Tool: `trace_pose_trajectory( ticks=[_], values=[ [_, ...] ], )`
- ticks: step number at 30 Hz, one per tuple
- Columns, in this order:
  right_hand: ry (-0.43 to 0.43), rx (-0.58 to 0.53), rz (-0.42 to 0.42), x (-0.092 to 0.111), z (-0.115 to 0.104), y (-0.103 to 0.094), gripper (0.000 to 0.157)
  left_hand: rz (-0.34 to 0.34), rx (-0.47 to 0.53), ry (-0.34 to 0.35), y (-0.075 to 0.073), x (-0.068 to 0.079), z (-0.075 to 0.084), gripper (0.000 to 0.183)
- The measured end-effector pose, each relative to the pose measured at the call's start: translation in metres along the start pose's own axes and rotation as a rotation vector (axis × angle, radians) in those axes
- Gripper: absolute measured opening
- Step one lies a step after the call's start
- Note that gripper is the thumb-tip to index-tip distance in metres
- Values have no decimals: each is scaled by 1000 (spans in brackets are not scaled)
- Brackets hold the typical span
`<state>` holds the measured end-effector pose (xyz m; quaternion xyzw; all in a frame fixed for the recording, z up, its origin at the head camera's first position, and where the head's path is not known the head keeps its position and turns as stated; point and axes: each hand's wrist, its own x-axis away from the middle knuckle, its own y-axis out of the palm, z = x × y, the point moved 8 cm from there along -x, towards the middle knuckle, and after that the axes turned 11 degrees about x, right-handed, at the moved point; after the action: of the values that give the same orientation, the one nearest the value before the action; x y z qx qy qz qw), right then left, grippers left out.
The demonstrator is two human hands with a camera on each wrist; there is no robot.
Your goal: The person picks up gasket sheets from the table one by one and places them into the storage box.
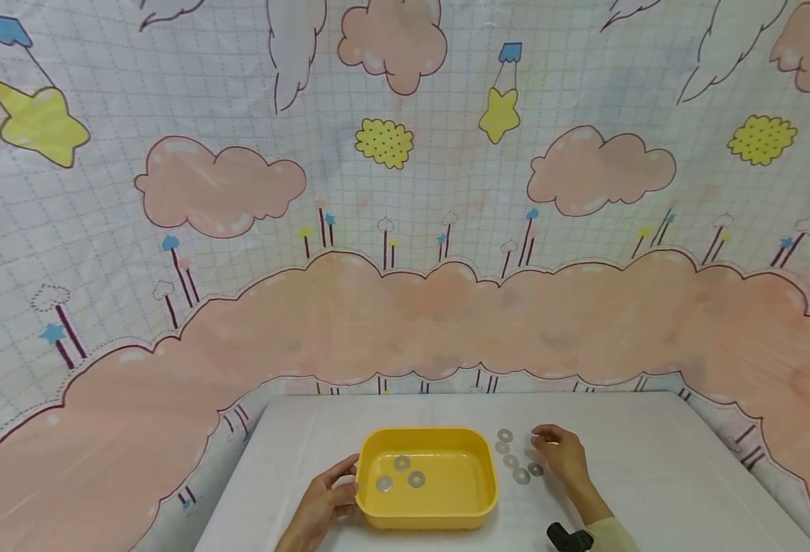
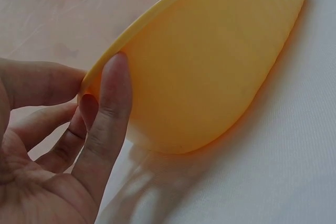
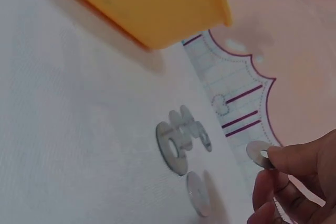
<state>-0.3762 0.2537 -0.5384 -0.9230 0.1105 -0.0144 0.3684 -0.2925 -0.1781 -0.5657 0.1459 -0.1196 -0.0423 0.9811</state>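
Note:
A yellow rectangular tray point(image 1: 427, 521) stands on the white table with three flat metal washers inside, one of them a washer point(image 1: 416, 479) near its middle. My left hand point(image 1: 322, 497) holds the tray's left end; the left wrist view shows its thumb and fingers against the rim and outer wall point(image 2: 210, 61). To the right of the tray, my right hand point(image 1: 565, 458) pinches a washer point(image 3: 256, 153) between thumb and fingers, raised off the table. Several loose washers lie below and left of that hand, including a large-looking washer point(image 3: 169, 149) in the right wrist view.
The white tabletop point(image 1: 660, 460) extends around the tray and washers. A patterned cloth point(image 1: 446, 322) with clouds and stars hangs behind the table. A black device point(image 1: 571, 538) sits at the right wrist, by a pale sleeve point(image 1: 612, 535).

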Motion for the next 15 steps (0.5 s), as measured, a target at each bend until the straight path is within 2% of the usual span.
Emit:
trace_pose_trajectory(
  ticks=[7,15],
  values=[
    [15,-81,-40,6,-6,-3,22,2,5,-4,-2,0,-3,70],
    [32,-119,-64,15,-18,-8,26,-1,5,1,-1,0,-4,70]
  ],
)
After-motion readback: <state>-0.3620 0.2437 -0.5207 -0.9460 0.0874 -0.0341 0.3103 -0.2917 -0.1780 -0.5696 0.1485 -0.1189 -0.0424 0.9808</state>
